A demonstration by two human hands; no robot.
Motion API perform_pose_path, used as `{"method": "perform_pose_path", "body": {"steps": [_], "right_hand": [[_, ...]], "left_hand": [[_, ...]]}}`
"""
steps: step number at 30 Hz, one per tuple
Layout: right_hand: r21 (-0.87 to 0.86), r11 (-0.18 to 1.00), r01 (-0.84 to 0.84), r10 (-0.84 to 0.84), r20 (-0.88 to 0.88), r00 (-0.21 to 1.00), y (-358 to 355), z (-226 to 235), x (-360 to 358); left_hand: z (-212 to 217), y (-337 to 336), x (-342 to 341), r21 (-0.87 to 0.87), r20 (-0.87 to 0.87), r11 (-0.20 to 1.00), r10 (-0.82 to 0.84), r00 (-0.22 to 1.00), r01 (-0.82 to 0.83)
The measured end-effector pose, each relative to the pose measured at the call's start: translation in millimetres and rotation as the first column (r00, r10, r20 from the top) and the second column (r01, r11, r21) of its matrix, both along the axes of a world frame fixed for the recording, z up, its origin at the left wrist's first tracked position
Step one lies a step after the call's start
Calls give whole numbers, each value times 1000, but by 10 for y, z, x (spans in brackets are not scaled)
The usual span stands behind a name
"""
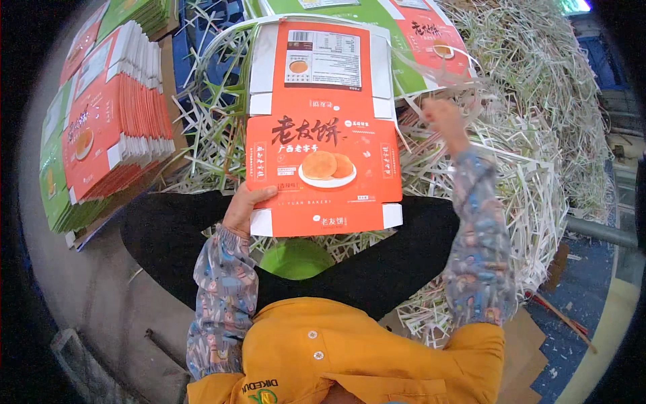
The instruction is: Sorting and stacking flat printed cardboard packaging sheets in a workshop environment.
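A flat orange carton blank [323, 135] with white flaps and a picture of round cakes lies over my lap. My left hand [243, 205] grips its lower left edge. My right hand [444, 120] is raised to the right of the blank, closed on thin white paper trim strips [457, 81] pulled off its edge. Both forearms wear patterned sleeve covers.
A big heap of white and green paper offcuts [538, 155] spreads around and to the right. A stack of finished orange and green carton blanks [108, 121] stands at my left. More green-orange sheets [404, 27] lie ahead. A green stool [296, 259] shows below the blank.
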State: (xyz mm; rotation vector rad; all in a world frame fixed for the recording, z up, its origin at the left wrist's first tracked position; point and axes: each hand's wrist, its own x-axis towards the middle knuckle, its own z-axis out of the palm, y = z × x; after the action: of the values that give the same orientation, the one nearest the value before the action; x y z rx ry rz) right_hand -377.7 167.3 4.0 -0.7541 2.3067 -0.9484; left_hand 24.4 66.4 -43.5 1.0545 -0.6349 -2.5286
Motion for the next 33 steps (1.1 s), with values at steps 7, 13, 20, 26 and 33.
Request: {"method": "perform_pose_path", "body": {"steps": [7,13,20,26,33], "right_hand": [[-54,996,74,-30,571,821,-47,-384,460],[-230,973,-17,82,276,958,-21,-607,347],[-105,994,-19,45,252,967,-76,-515,263],[165,984,-61,167,-770,615,133,-335,-623],[537,826,168,374,-747,550,137,-479,-721]], "left_hand": [[-14,34,-21,-30,8,999,-11,1000,11],[-21,32,-31,-109,88,994,-21,996,31],[-24,-28,22,-166,165,982,-67,984,95],[146,-66,119,-107,152,993,-37,988,53],[213,4,254,10,-141,999,43,989,-42]]}}
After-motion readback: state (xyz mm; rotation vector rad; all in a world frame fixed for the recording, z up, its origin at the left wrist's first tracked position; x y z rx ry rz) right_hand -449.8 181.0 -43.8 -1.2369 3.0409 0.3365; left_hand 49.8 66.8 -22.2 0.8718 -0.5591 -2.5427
